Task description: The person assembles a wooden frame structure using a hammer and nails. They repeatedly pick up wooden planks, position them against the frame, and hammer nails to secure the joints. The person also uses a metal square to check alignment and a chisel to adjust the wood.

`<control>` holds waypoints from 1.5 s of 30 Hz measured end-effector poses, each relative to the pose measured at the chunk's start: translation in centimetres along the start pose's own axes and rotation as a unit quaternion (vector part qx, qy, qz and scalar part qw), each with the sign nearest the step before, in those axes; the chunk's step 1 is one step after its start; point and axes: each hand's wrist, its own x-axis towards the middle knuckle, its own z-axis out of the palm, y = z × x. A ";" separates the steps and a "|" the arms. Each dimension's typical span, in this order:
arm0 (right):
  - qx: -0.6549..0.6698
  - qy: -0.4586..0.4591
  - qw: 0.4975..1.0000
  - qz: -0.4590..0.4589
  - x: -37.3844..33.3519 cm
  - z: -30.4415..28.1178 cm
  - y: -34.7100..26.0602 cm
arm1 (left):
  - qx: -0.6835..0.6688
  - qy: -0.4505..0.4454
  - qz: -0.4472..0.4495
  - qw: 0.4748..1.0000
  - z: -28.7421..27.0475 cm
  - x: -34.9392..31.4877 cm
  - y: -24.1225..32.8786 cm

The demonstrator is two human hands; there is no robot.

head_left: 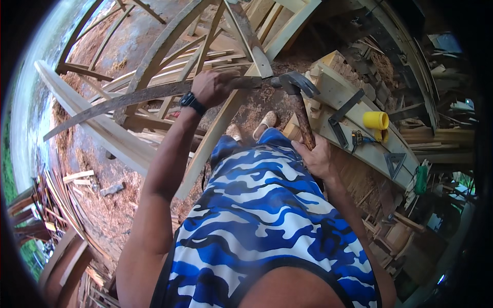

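Note:
My left hand [213, 88], with a dark watch on its wrist, is closed round a long, dark, flat strip [136, 97]. The strip reaches far out to the left and a short way past my fist to the right; whether it is metal or wood I cannot tell. In my right hand [314, 156] is a claw hammer [303, 115], gripped low on its worn wooden handle. Its head is up, the claw toward the right and the striking face close to the strip's right end. Whether the two touch is unclear.
Curved wooden frames [149, 66] and a long pale plank [97, 123] stand at the left. On a board bench [328, 84] at the right lie a black framing square [345, 113], a yellow cup [376, 120], a tape measure [357, 138] and a triangular square [394, 163]. Wood scraps and shavings cover the ground.

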 end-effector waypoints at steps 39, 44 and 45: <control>-0.120 -0.010 0.992 -0.039 3.5 -1.6 -4.2 | 0.089 0.006 -0.196 0.977 2.0 1.5 1.8; -0.090 -0.015 0.993 -0.079 3.0 -4.0 -6.2 | 0.092 -0.006 -0.209 0.973 1.7 1.7 1.5; -0.056 -0.007 0.994 -0.090 2.5 -4.8 -7.3 | 0.093 -0.011 -0.213 0.972 1.5 1.8 1.5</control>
